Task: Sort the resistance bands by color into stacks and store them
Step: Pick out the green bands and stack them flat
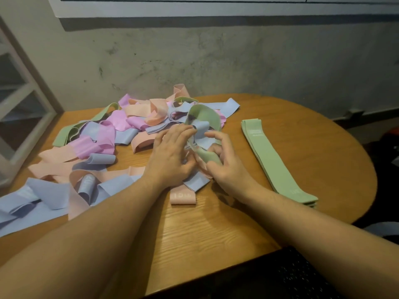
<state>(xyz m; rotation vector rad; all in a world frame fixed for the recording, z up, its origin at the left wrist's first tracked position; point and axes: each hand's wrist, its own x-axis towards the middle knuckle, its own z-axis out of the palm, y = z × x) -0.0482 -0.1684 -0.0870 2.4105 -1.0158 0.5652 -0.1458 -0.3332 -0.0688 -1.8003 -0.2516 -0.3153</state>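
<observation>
Right hand (226, 167): I see its fingers curled round a green band (205, 121) that loops up from the pile.
Left hand (172, 158): fingers bent, pinching into the tangle beside it.
Pile (97, 143): mixed blue, pink, purple, green bands.
Green stack (274, 160): flat, right of my hands.
Table (216, 229): round, wooden, against a grey wall (216, 61).
</observation>
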